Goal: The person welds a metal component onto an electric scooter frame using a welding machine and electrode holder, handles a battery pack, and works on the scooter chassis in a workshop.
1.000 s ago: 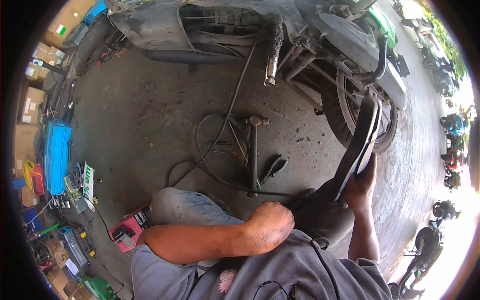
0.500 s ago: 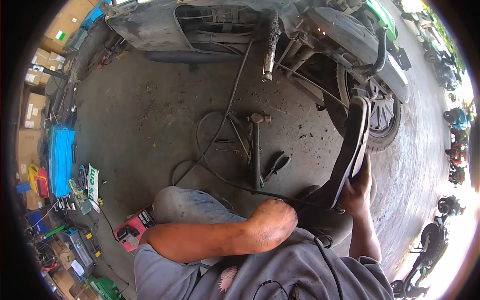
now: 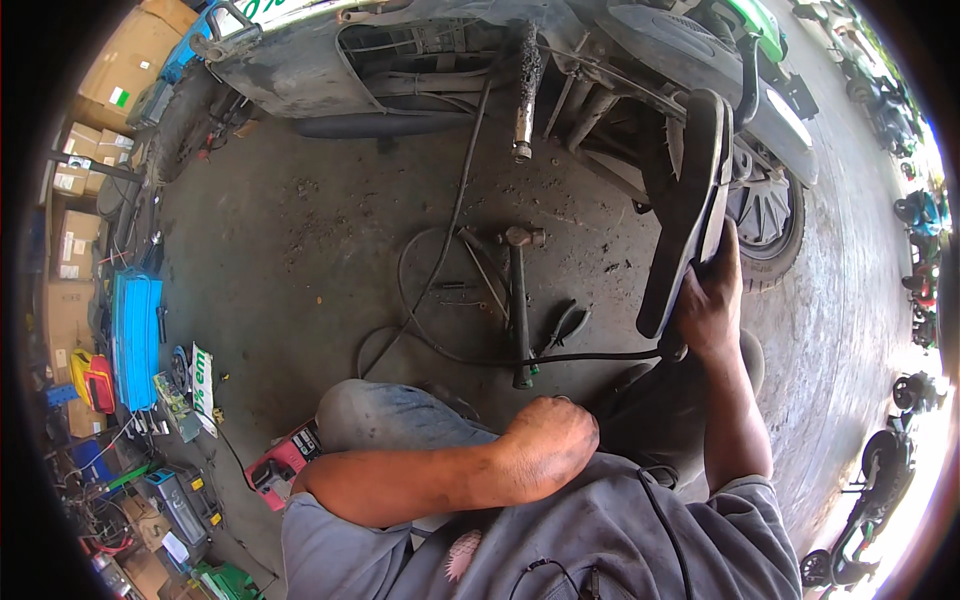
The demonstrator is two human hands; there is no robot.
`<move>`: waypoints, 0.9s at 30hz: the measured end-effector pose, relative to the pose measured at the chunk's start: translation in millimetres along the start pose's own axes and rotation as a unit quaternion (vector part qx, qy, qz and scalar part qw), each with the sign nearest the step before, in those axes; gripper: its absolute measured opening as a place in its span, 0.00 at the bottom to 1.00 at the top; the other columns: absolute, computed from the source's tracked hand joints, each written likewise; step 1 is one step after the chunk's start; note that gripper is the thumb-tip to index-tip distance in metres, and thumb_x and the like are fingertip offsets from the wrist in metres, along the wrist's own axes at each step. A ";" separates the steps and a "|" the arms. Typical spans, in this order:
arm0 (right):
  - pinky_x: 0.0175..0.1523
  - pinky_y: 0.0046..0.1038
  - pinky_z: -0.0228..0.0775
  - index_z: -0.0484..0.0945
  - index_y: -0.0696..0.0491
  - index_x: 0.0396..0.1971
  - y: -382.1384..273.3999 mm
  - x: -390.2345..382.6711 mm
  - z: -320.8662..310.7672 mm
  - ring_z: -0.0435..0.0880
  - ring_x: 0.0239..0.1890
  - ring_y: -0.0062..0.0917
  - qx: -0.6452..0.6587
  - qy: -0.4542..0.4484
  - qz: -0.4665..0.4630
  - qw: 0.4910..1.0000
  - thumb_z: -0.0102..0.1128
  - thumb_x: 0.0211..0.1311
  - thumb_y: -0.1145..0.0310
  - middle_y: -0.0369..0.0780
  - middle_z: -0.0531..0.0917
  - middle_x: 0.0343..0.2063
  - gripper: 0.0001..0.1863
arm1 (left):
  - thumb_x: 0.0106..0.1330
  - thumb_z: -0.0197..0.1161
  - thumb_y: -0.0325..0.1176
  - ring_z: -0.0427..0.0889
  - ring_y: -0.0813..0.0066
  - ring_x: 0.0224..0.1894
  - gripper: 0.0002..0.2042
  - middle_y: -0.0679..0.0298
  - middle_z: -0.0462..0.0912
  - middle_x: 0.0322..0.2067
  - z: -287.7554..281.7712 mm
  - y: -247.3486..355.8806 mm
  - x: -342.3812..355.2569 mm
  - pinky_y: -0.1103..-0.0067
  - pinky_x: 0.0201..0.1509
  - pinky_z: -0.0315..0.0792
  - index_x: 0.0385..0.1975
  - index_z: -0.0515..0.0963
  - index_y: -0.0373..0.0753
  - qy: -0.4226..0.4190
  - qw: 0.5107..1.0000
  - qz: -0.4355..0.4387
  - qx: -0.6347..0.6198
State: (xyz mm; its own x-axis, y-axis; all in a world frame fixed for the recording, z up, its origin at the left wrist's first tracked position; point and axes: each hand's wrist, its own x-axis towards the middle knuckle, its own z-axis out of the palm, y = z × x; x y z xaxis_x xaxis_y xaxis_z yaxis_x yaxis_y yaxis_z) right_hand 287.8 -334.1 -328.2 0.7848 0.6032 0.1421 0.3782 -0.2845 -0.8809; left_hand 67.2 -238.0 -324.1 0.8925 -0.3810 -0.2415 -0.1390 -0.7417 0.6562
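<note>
The tyre in the right hand is matt black rubber. Just left of it, the hammer looks dull, grimy metal, and the floor under it is rough, oil-stained concrete. The wheel right of the tyre is grey cast metal. The left hand rests on grey cloth.

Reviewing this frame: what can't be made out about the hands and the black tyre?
Head view only:
- Right hand: palm and fingertips hidden behind the black tyre, so its grip cannot be judged.
- Left hand: knuckles up, fingers curled under; whether it holds anything is hidden.
- Hammer and pliers on the concrete floor: small, details unclear.
</note>
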 end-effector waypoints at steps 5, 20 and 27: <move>0.56 0.32 0.71 0.60 0.66 0.62 -2.7 -8.2 -2.0 0.82 0.49 0.34 -0.027 0.000 0.014 1.000 0.51 0.59 0.78 0.53 0.81 0.46 0.29 | 0.61 0.54 0.31 0.82 0.56 0.31 0.14 0.51 0.81 0.26 -1.1 0.5 -0.2 0.66 0.33 0.77 0.39 0.76 0.25 -0.005 1.000 0.003 -0.001; 0.59 0.31 0.69 0.58 0.65 0.62 2.3 -33.6 -11.3 0.79 0.52 0.32 0.028 -0.030 0.052 0.998 0.49 0.59 0.81 0.50 0.78 0.49 0.29 | 0.57 0.58 0.32 0.85 0.57 0.34 0.09 0.54 0.84 0.28 -0.6 4.6 3.9 0.67 0.38 0.79 0.27 0.81 0.33 -0.007 0.999 -0.035 -0.013; 0.59 0.31 0.68 0.58 0.67 0.63 -3.7 -26.5 -6.6 0.79 0.52 0.33 0.013 0.017 0.037 0.999 0.50 0.55 0.81 0.51 0.78 0.47 0.32 | 0.59 0.55 0.31 0.82 0.55 0.31 0.12 0.51 0.81 0.25 -0.5 3.5 2.8 0.66 0.34 0.77 0.34 0.76 0.27 -0.005 1.000 -0.006 -0.002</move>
State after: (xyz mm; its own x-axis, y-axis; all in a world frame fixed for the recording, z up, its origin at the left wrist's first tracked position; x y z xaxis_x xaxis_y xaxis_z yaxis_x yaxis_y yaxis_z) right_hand 268.8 -353.9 -325.8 0.8269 0.5549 0.0915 0.3063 -0.3080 -0.9007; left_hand 69.4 -241.4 -322.1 0.8894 -0.3774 -0.2578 -0.1257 -0.7443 0.6559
